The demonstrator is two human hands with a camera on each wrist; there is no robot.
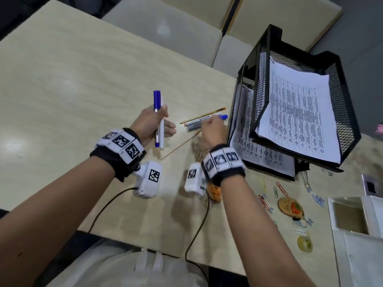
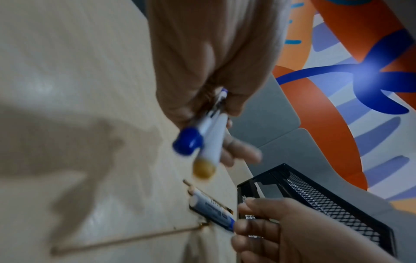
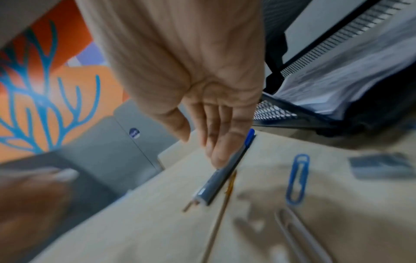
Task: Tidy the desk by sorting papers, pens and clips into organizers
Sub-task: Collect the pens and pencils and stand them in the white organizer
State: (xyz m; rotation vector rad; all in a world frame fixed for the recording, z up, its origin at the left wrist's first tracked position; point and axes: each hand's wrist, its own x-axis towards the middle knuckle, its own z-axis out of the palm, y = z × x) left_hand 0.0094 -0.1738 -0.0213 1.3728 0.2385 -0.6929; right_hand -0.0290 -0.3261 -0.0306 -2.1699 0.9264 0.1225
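Note:
My left hand grips two pens upright in its fist, one with a blue cap and one white; the left wrist view shows these pens from their lower ends. My right hand reaches over a small pile of markers and thin paintbrushes lying beside the black mesh tray stack. In the right wrist view the fingers are straight and rest on a grey marker with a blue cap. Printed papers lie in both tray tiers.
Coloured paper clips, a keyring and a tape roll are scattered at the right front. A white organizer box stands at the right edge. A long thin brush lies between my hands. Chairs stand behind the desk.

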